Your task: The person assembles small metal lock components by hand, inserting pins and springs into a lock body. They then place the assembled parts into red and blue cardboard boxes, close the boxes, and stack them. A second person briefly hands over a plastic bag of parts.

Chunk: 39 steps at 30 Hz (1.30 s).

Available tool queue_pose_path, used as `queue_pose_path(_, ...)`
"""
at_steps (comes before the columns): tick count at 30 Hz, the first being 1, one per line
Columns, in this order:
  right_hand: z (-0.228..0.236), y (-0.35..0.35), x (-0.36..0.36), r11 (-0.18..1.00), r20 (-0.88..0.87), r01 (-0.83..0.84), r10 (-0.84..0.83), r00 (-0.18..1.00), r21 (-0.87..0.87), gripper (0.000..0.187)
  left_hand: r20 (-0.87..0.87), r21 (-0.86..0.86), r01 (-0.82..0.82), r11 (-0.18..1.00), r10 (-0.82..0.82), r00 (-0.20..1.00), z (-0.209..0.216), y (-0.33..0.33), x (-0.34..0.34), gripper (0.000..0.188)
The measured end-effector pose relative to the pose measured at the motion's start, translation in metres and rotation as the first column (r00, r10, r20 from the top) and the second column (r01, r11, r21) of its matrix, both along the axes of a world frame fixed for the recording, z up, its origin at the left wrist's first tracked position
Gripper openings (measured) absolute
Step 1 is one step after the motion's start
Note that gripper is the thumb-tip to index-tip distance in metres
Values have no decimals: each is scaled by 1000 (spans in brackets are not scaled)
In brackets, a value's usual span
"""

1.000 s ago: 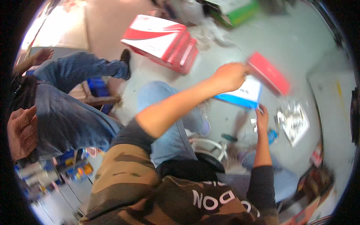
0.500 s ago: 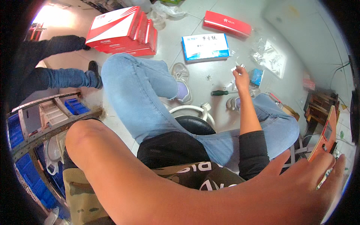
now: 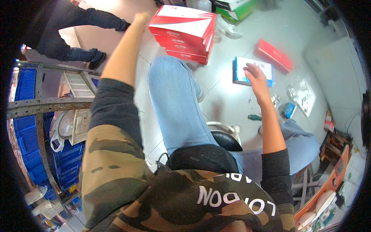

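Observation:
My left arm stretches far forward, and my left hand (image 3: 142,17) is beside the left edge of a stack of red and white boxes (image 3: 181,29). Its fingers are blurred, and what they touch is hidden. Over a flat white and blue box (image 3: 240,63) on the floor is my right hand (image 3: 258,79), fingers apart and nothing seen in them. Whether it touches the box I cannot tell. A long red box (image 3: 275,56) lies just beyond. Nearer me are a green-handled screwdriver (image 3: 254,117), a small blue packet (image 3: 289,110) and a white sheet with small parts (image 3: 305,98).
At far left stands a person in dark clothes (image 3: 73,17). A metal rack (image 3: 58,103) with blue bins (image 3: 25,116) is at my left. Clear plastic bags (image 3: 228,29) and a green box (image 3: 237,11) lie behind the stack. A stool with a black seat (image 3: 226,141) is between my legs.
My left arm has swung from the lower right to the stack at far left. My right hand has moved forward to the white and blue box, without the small white item it held. The view has shifted.

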State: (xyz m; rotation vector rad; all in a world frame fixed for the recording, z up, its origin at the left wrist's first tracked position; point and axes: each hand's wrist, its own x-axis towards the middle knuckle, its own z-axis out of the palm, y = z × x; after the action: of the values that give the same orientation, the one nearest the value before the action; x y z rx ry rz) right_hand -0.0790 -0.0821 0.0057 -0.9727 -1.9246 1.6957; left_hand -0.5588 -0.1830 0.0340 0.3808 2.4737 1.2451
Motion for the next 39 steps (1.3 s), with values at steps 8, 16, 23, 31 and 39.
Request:
queue_pose_path(8, -6, -1, -164, 905, 36, -68, 92, 995, -421, 77, 215, -104, 66, 992, -42, 976, -80, -7, -20, 59)
queue_pose_path(16, -41, -21, -194, 789, 67, 141, -126, 990, -597, 65, 384, -41, 21, 999, -4, 923, -50, -24, 14, 49)
queue_pose_path(23, -24, -23, -181, 762, -23, 125, -181, 983, -635, 34, 449, 159, -60, 985, -18, 893, -38, -55, 0, 30)
queue_pose_path(31, 62, 13, -194, 889, -227, 71, -192, 955, -453, 29, 474, 602, -16, 799, -341, 812, 24, -9, -18, 37)
queue_pose_path(39, 89, 40, -213, 981, -141, 113, -135, 981, -157, 66, 475, 809, -102, 578, -542, 694, 37, 20, -40, 52)
